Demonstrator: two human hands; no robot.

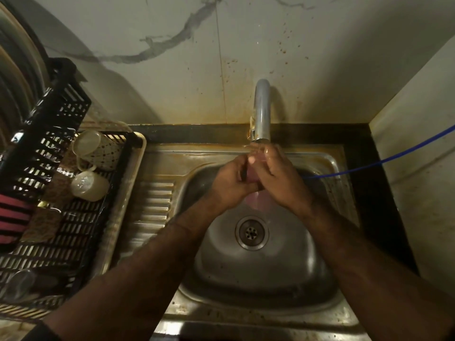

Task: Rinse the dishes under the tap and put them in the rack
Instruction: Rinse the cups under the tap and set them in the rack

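Note:
Both my hands hold a clear drinking glass [256, 201] over the steel sink [258, 271], right below the spout of the chrome tap [262, 109]. My left hand [232, 184] grips its left side with curled fingers. My right hand [279, 179] wraps the right side, fingertips up by the spout. Most of the glass is hidden between the hands; only its see-through lower end shows. The black plastic rack [81, 225] stands to the left of the sink.
In the rack lie two pale cups [87, 145] [89, 185], a patterned cup [109, 153] and a glass [19, 284] at its near end. A thin blue hose [384, 161] runs from the right wall into the basin. The drain [251, 232] sits mid-basin.

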